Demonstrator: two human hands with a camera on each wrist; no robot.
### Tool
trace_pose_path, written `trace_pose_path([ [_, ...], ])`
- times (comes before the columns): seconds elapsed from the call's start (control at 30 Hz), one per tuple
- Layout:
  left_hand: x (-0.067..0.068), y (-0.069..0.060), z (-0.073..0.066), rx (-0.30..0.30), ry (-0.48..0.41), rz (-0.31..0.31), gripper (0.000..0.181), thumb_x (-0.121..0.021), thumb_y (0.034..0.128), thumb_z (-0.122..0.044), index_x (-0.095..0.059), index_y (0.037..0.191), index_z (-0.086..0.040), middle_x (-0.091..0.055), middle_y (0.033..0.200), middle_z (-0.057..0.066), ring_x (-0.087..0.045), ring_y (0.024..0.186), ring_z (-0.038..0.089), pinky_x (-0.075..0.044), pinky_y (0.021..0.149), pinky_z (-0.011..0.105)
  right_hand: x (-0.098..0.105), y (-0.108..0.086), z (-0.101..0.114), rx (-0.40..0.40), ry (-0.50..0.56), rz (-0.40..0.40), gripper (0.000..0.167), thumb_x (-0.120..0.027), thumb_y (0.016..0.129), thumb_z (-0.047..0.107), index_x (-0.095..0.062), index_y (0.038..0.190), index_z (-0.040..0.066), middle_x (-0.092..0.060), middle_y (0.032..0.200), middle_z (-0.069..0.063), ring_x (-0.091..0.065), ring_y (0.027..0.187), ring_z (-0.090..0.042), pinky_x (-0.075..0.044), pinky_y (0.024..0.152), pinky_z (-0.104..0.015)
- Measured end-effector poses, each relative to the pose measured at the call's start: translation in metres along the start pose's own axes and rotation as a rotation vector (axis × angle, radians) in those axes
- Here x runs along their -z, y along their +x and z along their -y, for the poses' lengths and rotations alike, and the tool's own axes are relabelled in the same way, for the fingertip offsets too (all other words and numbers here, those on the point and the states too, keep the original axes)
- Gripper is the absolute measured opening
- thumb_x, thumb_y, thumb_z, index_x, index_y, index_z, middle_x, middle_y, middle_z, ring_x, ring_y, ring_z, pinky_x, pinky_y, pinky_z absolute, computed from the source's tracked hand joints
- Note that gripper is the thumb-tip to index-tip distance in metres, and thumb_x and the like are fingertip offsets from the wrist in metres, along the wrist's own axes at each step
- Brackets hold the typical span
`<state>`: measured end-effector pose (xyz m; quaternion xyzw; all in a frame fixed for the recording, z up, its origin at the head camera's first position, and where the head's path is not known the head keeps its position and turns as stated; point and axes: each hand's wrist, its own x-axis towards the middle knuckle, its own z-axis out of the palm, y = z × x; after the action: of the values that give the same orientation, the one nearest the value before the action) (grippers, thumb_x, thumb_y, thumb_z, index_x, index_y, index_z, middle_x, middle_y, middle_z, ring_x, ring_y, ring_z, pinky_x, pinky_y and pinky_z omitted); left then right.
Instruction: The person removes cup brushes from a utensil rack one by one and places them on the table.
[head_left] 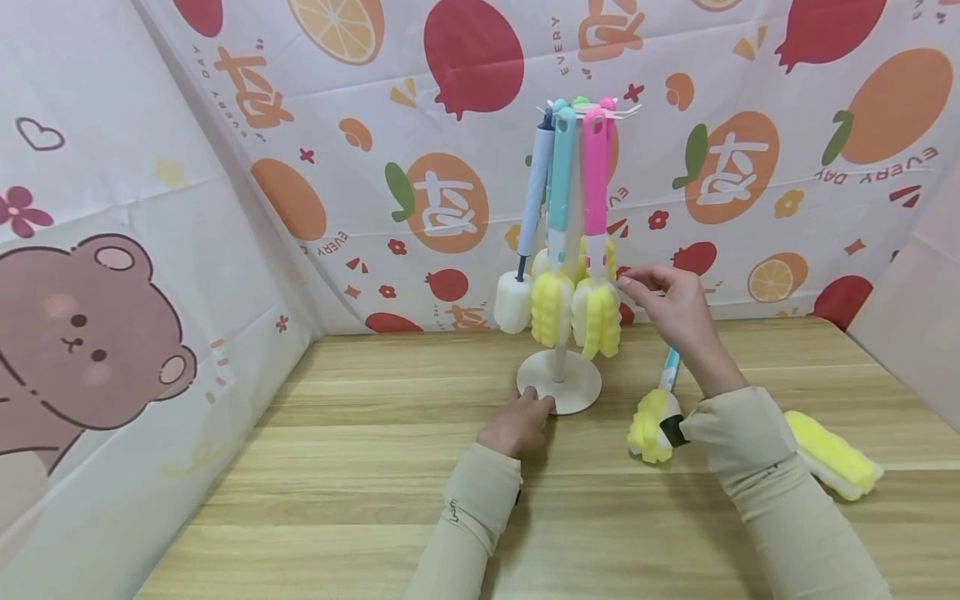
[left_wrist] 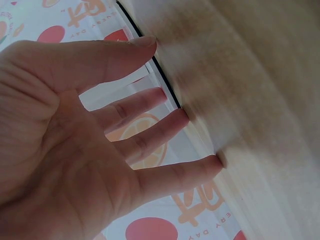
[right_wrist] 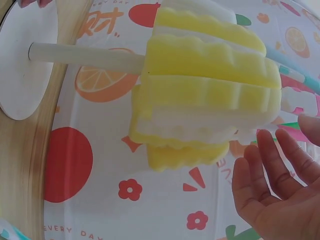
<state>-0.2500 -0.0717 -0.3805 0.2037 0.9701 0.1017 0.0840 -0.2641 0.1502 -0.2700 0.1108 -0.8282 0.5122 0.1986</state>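
A white stand holds several hanging sponge cup brushes. Its round base (head_left: 538, 377) rests on the wooden table, and my left hand (head_left: 516, 427) touches the front edge with extended fingers. At the stand's right side, my right hand (head_left: 675, 312) is beside the pink-handled brush (head_left: 595, 183), its fingers loosely bent and holding nothing. Below that handle is a yellow and white sponge head (right_wrist: 210, 92), a little apart from the fingertips in the right wrist view. A teal-handled brush (head_left: 562, 175) and a light blue one (head_left: 534, 192) hang to the left. More brushes behind are partly hidden.
Right of the stand, a blue-handled sponge brush (head_left: 651, 429) lies on the table, partly behind my right sleeve. Farther right lies another yellow and white sponge (head_left: 832, 458), one end covered by the sleeve. A fruit-print cloth (head_left: 442, 83) hangs behind the table.
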Motion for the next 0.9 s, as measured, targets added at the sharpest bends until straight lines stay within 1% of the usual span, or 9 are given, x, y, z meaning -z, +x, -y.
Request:
trace_pose_path([
  [0.17,0.001,-0.001,0.000,-0.002,0.002,-0.002,0.031,-0.067,0.0918,0.003,-0.066,0.119,-0.011,-0.053,0.108,0.009,-0.047,0.101,0.028,-0.050,0.080,0.039,-0.002,0.002,0.002,0.008,0.014,0.016,0.037,-0.065,0.102,0.024,-0.068,0.123,-0.006,-0.065,0.113,-0.017,-0.051,0.100,-0.021,-0.044,0.076,-0.023],
  [0.27,0.001,0.000,0.000,-0.004,0.007,-0.003,0.030,-0.066,0.0922,0.002,-0.066,0.119,-0.012,-0.053,0.108,0.009,-0.047,0.101,0.028,-0.050,0.080,0.039,-0.003,0.003,0.004,0.009,0.020,0.023,0.036,-0.065,0.102,0.023,-0.068,0.123,-0.005,-0.065,0.115,-0.017,-0.052,0.103,-0.021,-0.045,0.077,-0.023],
  [0.47,0.000,0.001,0.000,-0.001,0.012,0.000,0.029,-0.066,0.0930,0.001,-0.065,0.119,-0.012,-0.053,0.108,0.009,-0.048,0.100,0.027,-0.050,0.080,0.038,-0.005,0.006,0.008,0.004,0.041,0.050,0.035,-0.064,0.102,0.023,-0.068,0.124,-0.004,-0.066,0.115,-0.018,-0.054,0.104,-0.022,-0.048,0.076,-0.019],
  [0.57,0.000,0.001,0.000,0.002,0.013,-0.002,0.029,-0.067,0.0927,0.001,-0.066,0.119,-0.012,-0.053,0.108,0.009,-0.048,0.099,0.027,-0.050,0.080,0.038,-0.007,0.009,0.010,-0.003,0.055,0.066,0.035,-0.064,0.102,0.022,-0.067,0.125,-0.004,-0.065,0.118,-0.018,-0.055,0.107,-0.023,-0.049,0.078,-0.018],
  [0.73,0.000,0.001,0.000,0.010,0.015,0.005,0.030,-0.066,0.0932,0.001,-0.066,0.120,-0.013,-0.054,0.109,0.009,-0.048,0.101,0.027,-0.050,0.081,0.039,-0.009,0.012,0.011,-0.041,0.069,0.090,0.039,-0.064,0.102,0.024,-0.064,0.129,-0.003,-0.063,0.125,-0.017,-0.054,0.114,-0.026,-0.048,0.083,-0.022],
  [0.9,0.000,0.001,-0.001,0.013,0.017,0.009,0.031,-0.066,0.0932,0.000,-0.066,0.121,-0.013,-0.054,0.110,0.008,-0.047,0.102,0.027,-0.050,0.082,0.039,-0.011,0.016,0.011,-0.079,0.085,0.111,0.043,-0.063,0.102,0.025,-0.061,0.134,-0.004,-0.060,0.129,-0.018,-0.051,0.121,-0.028,-0.049,0.092,-0.029],
])
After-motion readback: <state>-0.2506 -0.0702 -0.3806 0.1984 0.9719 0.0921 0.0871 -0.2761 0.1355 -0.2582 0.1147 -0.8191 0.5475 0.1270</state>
